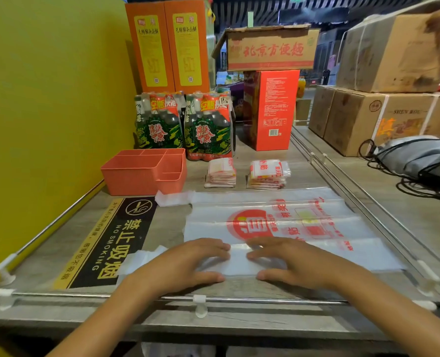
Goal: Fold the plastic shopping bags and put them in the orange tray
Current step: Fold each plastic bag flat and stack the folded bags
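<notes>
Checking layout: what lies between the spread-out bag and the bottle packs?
In the head view, two stacks of folded bags lie between the flat bag and the bottle packs.

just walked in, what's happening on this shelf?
A person is folding plastic shopping bags. One bag lies spread flat on the shelf, and the left hand and right hand both press flat on its near edge, apparently smoothing or starting a fold. Two stacks of folded bags sit behind it, not yet in the orange tray, which stands at the back left and looks empty as far as its compartments show.
</notes>
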A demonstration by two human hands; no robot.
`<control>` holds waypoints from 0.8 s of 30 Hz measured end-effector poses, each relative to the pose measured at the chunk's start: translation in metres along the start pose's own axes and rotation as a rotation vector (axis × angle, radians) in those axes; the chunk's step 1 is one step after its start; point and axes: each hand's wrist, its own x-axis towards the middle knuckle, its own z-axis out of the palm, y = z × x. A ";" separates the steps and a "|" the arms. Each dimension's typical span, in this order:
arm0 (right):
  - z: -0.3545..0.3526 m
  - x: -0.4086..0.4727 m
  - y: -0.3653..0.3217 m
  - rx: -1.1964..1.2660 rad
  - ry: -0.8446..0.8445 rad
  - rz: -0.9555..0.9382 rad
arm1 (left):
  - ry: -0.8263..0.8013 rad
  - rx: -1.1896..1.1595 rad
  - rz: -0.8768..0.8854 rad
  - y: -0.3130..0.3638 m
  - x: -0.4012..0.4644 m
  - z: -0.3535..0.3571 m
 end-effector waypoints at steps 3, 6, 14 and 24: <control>0.002 0.000 0.000 0.002 0.031 -0.001 | 0.026 -0.003 -0.005 0.000 -0.001 0.000; 0.003 0.000 0.001 0.041 0.051 0.002 | 0.046 -0.040 -0.010 -0.001 -0.002 0.002; -0.005 -0.002 -0.009 0.018 0.216 -0.015 | 0.089 -0.040 -0.037 0.002 -0.003 0.003; -0.005 -0.006 -0.002 -0.019 0.232 0.005 | 0.310 0.061 0.021 -0.002 -0.007 0.000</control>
